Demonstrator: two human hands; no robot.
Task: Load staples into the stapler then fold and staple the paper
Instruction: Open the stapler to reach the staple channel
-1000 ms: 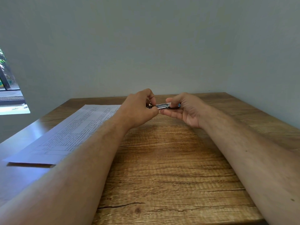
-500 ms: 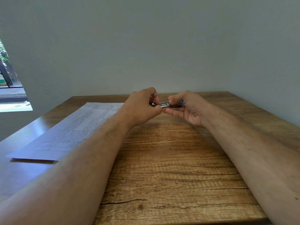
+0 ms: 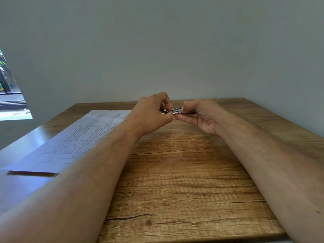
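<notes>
A small metal stapler [image 3: 176,111] is held level above the far middle of the wooden table [image 3: 184,181]. My right hand [image 3: 199,114] grips its right end between thumb and fingers. My left hand [image 3: 152,113] pinches its left end, where a small metal part sticks out. Most of the stapler is hidden inside my two hands. I cannot make out any staples. A printed sheet of paper [image 3: 78,139] lies flat on the table to the left, partly under my left forearm.
A plain grey wall stands right behind the table's far edge and along its right side. A window [image 3: 10,100] shows at the far left. The paper's near corner overhangs a darker strip of the tabletop.
Both hands have lifted slightly with the stapler and stayed together. The view has tilted a little. The paper has not moved.
</notes>
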